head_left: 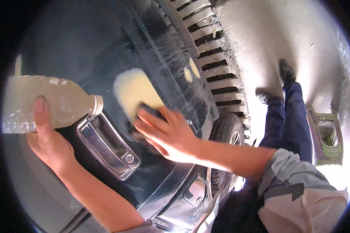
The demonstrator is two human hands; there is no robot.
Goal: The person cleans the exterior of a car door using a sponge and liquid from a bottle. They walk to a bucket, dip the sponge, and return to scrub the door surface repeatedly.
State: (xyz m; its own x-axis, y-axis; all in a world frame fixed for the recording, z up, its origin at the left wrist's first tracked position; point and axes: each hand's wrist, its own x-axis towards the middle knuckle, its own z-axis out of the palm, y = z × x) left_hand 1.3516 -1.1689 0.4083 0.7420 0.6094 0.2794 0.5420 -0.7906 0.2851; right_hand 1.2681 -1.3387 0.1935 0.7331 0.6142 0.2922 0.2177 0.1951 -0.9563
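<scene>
Outdoors, a dark car door [105, 46] fills the view above pale concrete [260, 35], with a slatted drain grate [214, 58] running beside the car and a wheel [227, 130] seen below. A plastic bottle [46, 103] of cloudy liquid is gripped on its side by the left hand [46, 143], fingers closed round its body, its neck pointing toward the chrome handle [109, 145]. A dark sponge [149, 110] is pressed flat against the door by the right hand [165, 134], fingers spread over it, just beside a creamy patch [134, 89] of liquid. Streaks are seen on the panel [179, 58] nearer the grate. The rubbing-in step appears to be in hand: liquid has been applied and is being spread. For the next move, even pressure and broad strokes over the patch would likely be called for, with the bottle kept level so nothing is spilled.
</scene>
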